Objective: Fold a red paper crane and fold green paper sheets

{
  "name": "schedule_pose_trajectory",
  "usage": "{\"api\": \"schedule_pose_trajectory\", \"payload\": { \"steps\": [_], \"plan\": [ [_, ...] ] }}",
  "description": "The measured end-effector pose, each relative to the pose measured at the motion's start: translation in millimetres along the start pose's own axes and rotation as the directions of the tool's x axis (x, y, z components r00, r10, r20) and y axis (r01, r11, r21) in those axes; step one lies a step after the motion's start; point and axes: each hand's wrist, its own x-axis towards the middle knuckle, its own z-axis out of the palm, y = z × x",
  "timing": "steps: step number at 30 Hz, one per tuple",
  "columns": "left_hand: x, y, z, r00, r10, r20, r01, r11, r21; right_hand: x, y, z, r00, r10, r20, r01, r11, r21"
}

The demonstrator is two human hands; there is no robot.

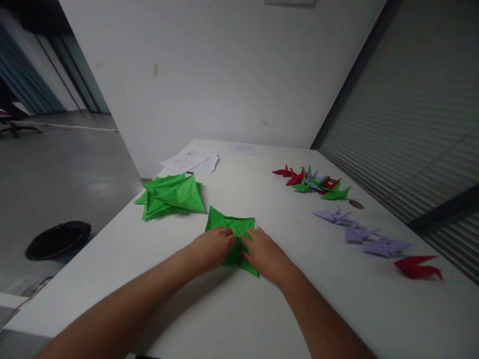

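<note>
A partly folded green paper sheet [229, 224] lies on the white table [239, 299] in front of me. My left hand [211, 248] rests on its left side with fingers curled and pressing down on the paper. My right hand [264, 252] lies on its right side, fingers pinched against the paper's middle fold. Both hands meet over the centre of the sheet and hide its near part.
A pile of folded green papers [172, 195] sits to the left. White printed sheets [190, 162] lie at the far edge. Red, green and lilac paper cranes [310, 182] cluster at the right, with lilac cranes [359, 233] and a red crane [417, 267] nearer. A black bin [58, 239] stands on the floor.
</note>
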Motion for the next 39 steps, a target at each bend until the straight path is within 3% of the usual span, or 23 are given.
{"api": "schedule_pose_trajectory", "payload": {
  "steps": [2, 6, 9, 13, 16, 19, 22, 25, 28, 31, 39],
  "plan": [
    [1, -3, 11.4, 1.000, -0.014, 0.025, 0.014, 1.000, 0.025, -2, 5, 1, 0.999, -0.036, 0.011, 0.036, 0.999, 0.000],
    [-10, -27, 32.5, 0.996, -0.082, -0.034, 0.083, 0.996, 0.045, -7, 25, 5, 0.997, -0.050, 0.066, 0.047, 0.998, 0.042],
    [-19, -43, 43.0, 0.998, -0.056, -0.043, 0.058, 0.997, 0.042, -7, 41, 7, 0.993, -0.033, 0.117, 0.021, 0.995, 0.100],
    [-19, -45, 50.3, 0.996, -0.084, -0.036, 0.086, 0.995, 0.043, -4, 48, 5, 0.992, 0.013, 0.128, -0.024, 0.996, 0.084],
    [-14, -34, 53.7, 0.986, -0.155, -0.063, 0.158, 0.987, 0.043, 3, 30, -5, 0.997, 0.081, -0.018, -0.080, 0.996, 0.025],
    [-9, -23, 56.4, 0.976, -0.200, -0.086, 0.203, 0.979, 0.033, 16, -9, -16, 0.981, 0.091, -0.173, -0.095, 0.995, -0.014],
    [-7, -16, 57.5, 0.972, -0.204, -0.112, 0.209, 0.977, 0.034, 38, -51, -12, 0.979, 0.010, -0.204, -0.011, 1.000, -0.006],
    [-6, -13, 57.2, 0.971, -0.211, -0.117, 0.216, 0.976, 0.032, 64, -67, 8, 0.989, -0.033, -0.141, 0.049, 0.992, 0.113],
    [-6, -13, 57.3, 0.965, -0.230, -0.124, 0.232, 0.973, 0.002, 78, -51, 33, 0.996, 0.041, -0.084, -0.024, 0.980, 0.195],
    [-6, -16, 58.1, 0.963, -0.245, -0.115, 0.245, 0.969, -0.021, 71, -23, 49, 0.993, 0.031, -0.113, -0.011, 0.985, 0.173],
    [-19, -40, 52.1, 0.965, -0.260, -0.045, 0.260, 0.966, -0.009, 35, 15, 43, 0.990, 0.135, -0.030, -0.137, 0.989, -0.065]
  ]
}}
